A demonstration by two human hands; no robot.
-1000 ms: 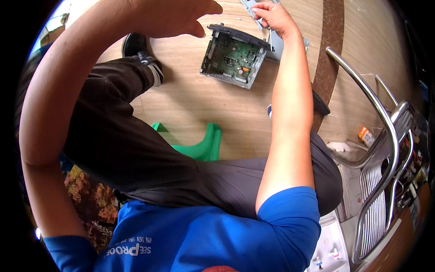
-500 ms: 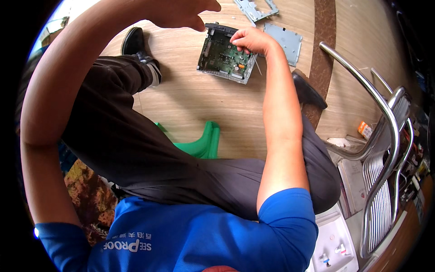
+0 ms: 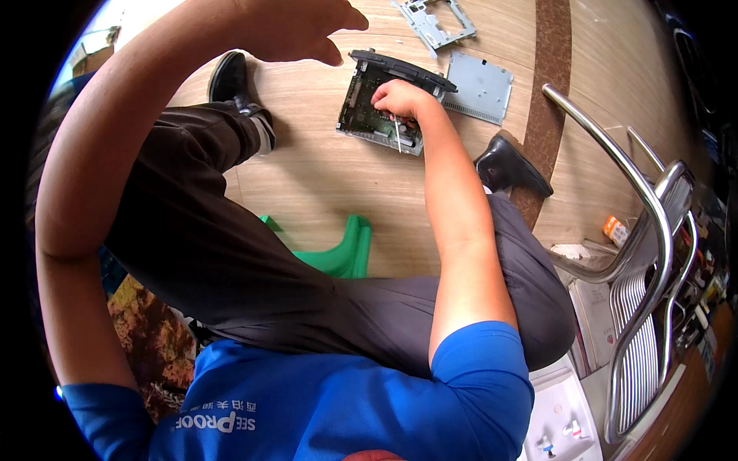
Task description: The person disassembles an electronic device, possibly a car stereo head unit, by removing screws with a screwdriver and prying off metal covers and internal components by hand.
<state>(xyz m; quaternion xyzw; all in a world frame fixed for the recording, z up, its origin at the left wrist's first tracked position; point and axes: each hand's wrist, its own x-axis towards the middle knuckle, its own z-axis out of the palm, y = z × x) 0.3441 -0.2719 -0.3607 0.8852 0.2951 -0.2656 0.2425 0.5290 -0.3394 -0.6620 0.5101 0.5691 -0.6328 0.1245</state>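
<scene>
An opened electronic unit (image 3: pixel 357 104) with a metal case and a green circuit board rests on the floor ahead of me. Along its far side runs a black front panel (image 3: pixel 400 67). My right hand (image 3: pixel 401 98) reaches over the board, fingers pinched together. From them sticks a thin pale rod (image 3: pixel 398 135), pointing back toward me; its kind I cannot make out. My left hand (image 3: pixel 304 29) hovers to the left of the unit, thumb and fingers apart, holding nothing. Some of its fingers are cut off by the upper picture edge.
A flat grey metal cover (image 3: pixel 480 84) and a cut-out metal bracket (image 3: pixel 438 23) lie beyond the unit on the right. A green plastic stool (image 3: pixel 346 250) shows between my legs. The metal-framed chair (image 3: pixel 653 200) stands at right, near a white panel with taps (image 3: pixel 561 415).
My right hand has shifted left and slightly nearer over the board, with the rod now pointing toward me. The unit's black panel shows more fully, and the unit appears tilted. My right foot has moved left.
</scene>
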